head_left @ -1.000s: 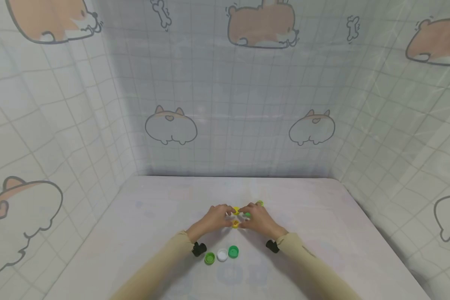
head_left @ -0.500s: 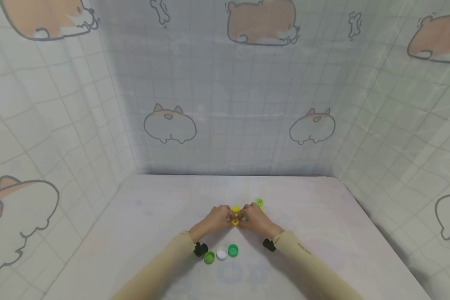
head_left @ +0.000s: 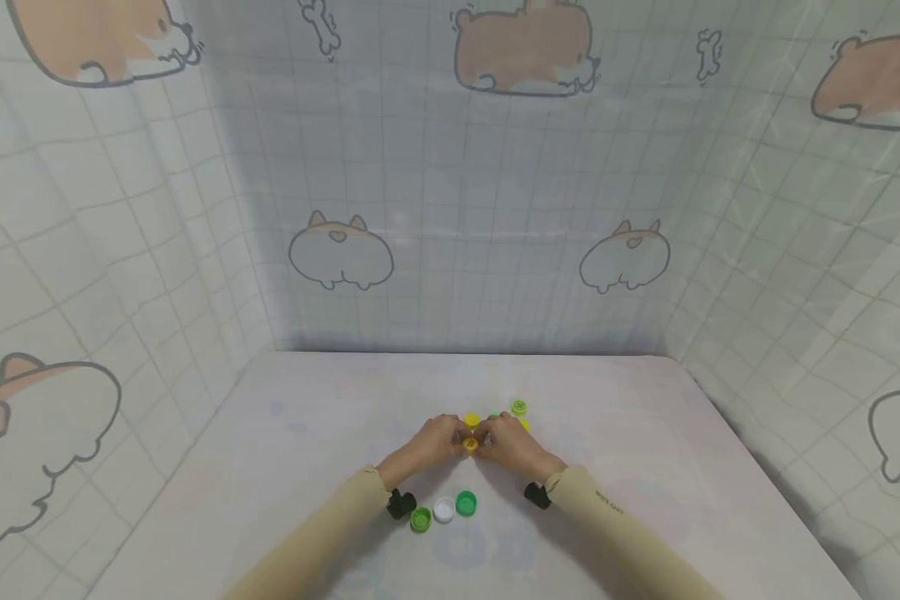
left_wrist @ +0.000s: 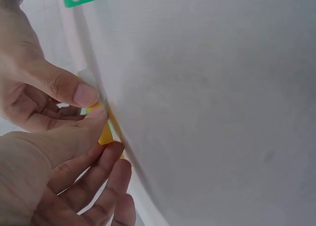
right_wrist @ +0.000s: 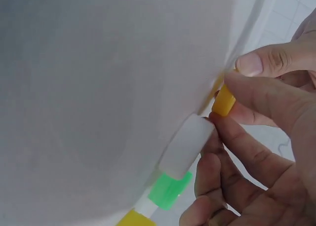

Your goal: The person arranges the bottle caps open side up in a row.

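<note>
Squat orange-yellow plastic cap, its facing and axis unclear, is pinched by your left hand and right hand.

The left hand and right hand pinch an orange cap between them, seen against an edge of the table. A partly cropped green piece shows beside that edge.

Looks forward and down from the head, well above the orange cap; faces it close up from wrists on either side, sharing cap and table.
</note>
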`<state>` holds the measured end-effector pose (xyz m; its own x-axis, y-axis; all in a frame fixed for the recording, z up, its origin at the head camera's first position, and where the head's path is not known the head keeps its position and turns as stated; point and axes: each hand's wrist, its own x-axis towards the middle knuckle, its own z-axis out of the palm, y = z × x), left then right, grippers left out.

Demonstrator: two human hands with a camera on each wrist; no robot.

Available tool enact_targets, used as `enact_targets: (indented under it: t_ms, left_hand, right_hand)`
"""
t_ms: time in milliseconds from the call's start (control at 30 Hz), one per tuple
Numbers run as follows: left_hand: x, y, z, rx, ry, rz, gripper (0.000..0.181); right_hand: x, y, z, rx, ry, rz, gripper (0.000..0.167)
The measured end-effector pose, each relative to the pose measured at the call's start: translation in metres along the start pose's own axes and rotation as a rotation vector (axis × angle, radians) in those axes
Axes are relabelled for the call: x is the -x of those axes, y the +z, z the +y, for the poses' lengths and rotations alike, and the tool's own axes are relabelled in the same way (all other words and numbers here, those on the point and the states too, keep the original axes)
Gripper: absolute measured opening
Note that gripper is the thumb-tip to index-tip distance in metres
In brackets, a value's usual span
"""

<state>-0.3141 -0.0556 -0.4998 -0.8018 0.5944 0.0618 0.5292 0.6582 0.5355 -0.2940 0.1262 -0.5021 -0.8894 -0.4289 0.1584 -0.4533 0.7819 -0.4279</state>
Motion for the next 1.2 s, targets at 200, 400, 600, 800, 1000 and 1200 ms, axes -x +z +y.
enact_targets:
  t_ms: [200,400,600,800,1000,1200]
  left_hand:
    - [0.006,-0.006,0.004,0.129,0.023,0.005,0.023]
    - [0.011,-0.012,0.007,0.173,0.054,0.055,0.021]
    - [0.016,-0.018,0.010,0.197,0.052,0.102,0.022]
    - [0.018,-0.022,0.010,0.206,0.057,0.138,0.026]
    - [0.020,-0.024,0.009,0.253,0.080,0.190,0.029]
    - [0.020,-0.023,0.007,0.213,0.128,0.222,0.031]
  right_hand:
    - [0.003,-0.001,-0.002,-0.113,-0.013,0.002,0.020]
    - [0.008,-0.009,-0.006,-0.168,-0.028,0.044,0.021]
    - [0.011,-0.016,-0.006,-0.170,-0.027,0.055,0.019]
    - [0.010,-0.022,-0.006,-0.236,-0.048,0.081,0.018]
    - [0.007,-0.025,-0.008,-0.315,-0.040,0.124,0.020]
    - [0.003,-0.026,-0.010,-0.391,0.048,0.148,0.022]
